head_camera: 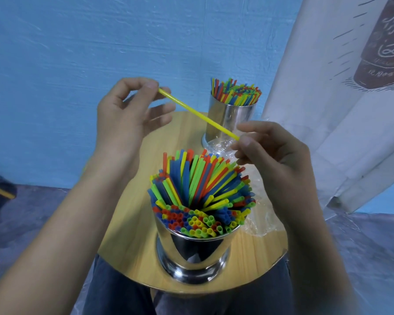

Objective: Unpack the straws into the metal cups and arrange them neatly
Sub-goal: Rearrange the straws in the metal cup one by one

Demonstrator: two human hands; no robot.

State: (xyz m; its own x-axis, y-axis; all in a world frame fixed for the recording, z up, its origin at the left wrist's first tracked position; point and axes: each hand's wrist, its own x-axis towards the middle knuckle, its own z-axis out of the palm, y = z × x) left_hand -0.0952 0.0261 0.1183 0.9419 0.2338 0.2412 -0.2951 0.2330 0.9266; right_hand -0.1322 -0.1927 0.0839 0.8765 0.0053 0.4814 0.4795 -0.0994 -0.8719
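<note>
The near metal cup (191, 251), at 6 o'clock on the tabletop (259, 258), brims with splayed straws (203, 178); the far cup (231, 114) at 12 o'clock is full. Fingers of the left hand (125, 119) and right hand (273, 155) pinch one yellow straw (198, 113) above, likely the last before tidying.

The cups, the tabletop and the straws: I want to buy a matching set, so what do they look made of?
Near cup and far cup: polished metal, probably stainless steel, given mirror-bright reflecting walls. Tabletop: pale wood grain, smooth sheen; solid wood or laminate, cannot tell. Yellow straw: likely matte plastic, thin, opaque, evenly coloured.
</note>
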